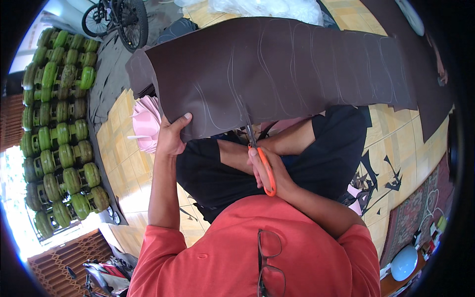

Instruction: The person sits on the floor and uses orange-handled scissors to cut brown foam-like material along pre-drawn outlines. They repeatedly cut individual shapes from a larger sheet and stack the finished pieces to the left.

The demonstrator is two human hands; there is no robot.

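Observation:
A wide dark brown sheet (277,69), perhaps leather or vinyl, stretches across my lap, with several curved pale lines drawn on it. My left hand (173,134) grips its near left corner, thumb on top and fingers hidden underneath. In my right hand (272,171) is a pair of scissors (267,171) with orange handles, my fingers wrapped round them. The blades reach up onto the sheet's near edge between two drawn lines. Just left of my left hand lies a stack of pink pieces (146,123), with dark pieces (143,91) beyond it.
Dark offcuts (368,178) lie scattered on the tiled floor (116,143) to my right. Stacked green gas cylinders (62,131) line the left side. A bicycle (131,22) stands at the far left, clear plastic (267,9) lies at the back, and a patterned rug (413,213) at right.

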